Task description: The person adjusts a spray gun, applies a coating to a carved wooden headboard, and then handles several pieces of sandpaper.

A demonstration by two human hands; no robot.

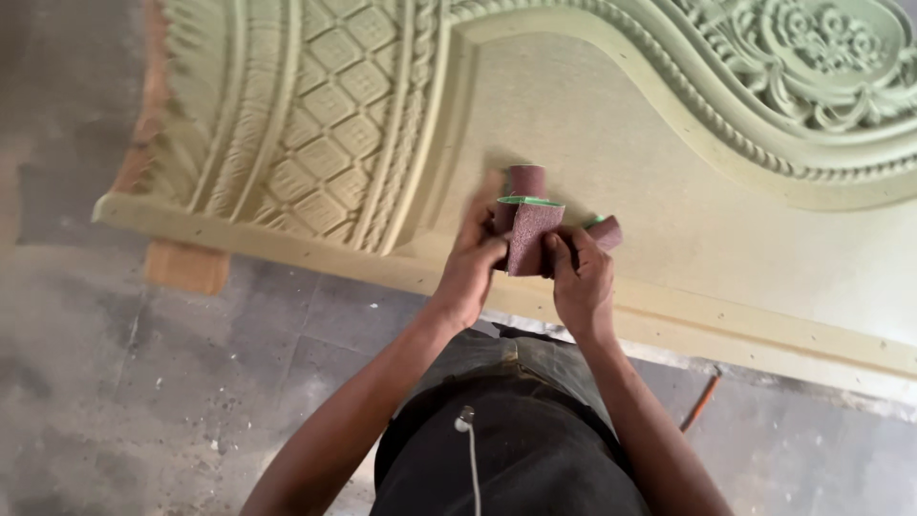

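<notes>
Both hands hold a strip of reddish-brown sandpaper (528, 232) with a green back, folded and curled over the flat part of a large carved, pale green wooden panel (669, 191). My left hand (475, 260) grips the strip's left side, thumb on its front fold. My right hand (580, 272) pinches the right side, and one rolled end (606, 232) sticks out past its fingers. Another curled end (526, 180) stands up behind the fold.
The panel has a lattice-carved section (325, 115) at left and floral scrollwork (821, 57) at upper right. A wooden block (186, 266) props its left corner on the grey concrete floor (143, 401). A thin orange rod (702, 401) lies on the floor at right.
</notes>
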